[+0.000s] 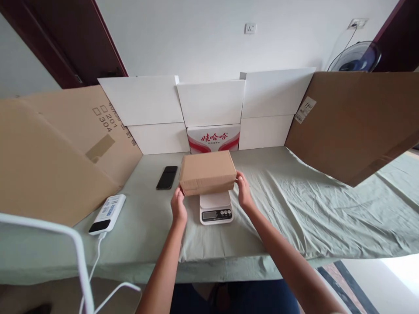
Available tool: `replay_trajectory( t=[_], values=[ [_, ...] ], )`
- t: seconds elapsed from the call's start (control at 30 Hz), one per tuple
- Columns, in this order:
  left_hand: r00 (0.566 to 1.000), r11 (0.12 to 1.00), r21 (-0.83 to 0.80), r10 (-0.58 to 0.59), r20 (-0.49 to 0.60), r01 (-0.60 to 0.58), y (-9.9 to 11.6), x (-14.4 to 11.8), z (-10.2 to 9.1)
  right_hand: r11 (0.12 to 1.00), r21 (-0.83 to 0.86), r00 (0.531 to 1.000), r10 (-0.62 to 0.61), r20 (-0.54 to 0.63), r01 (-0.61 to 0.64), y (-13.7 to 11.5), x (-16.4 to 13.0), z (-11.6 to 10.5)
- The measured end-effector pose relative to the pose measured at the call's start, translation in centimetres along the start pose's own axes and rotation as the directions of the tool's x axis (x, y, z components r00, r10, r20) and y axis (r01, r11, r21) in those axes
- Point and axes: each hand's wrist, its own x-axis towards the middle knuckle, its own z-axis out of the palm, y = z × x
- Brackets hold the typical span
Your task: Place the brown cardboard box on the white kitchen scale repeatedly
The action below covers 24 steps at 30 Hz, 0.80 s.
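Brown box point(207, 171): long axis crosswise, right end slightly farther (scale point(216, 214) beneath).

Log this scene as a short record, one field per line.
Left hand: gripping the left end of a cardboard box
Right hand: gripping its right end
Box position: over the rear of a white scale; contact unclear
Scale display: no legible reading
Left side: black phone, white device with cable
Surface: green cloth
Behind: carton with red print
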Motion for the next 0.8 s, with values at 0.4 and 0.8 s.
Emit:
replay_trajectory(
  t=[0.4,0.8],
  values=[
    [0.995,0.993,-0.107,-0.046,0.086,0.055,-3.8,8.4,5.0,0.997,-0.030,0.996,0.063,-0.062,-0.065,6.9,6.4,2.2],
    [0.985,0.986,-0.108,-0.113,0.134,0.127,-3.7,8.6,5.0,0.987,-0.065,0.979,0.134,-0.152,-0.145,7.5,6.9,2.1]
  ],
)
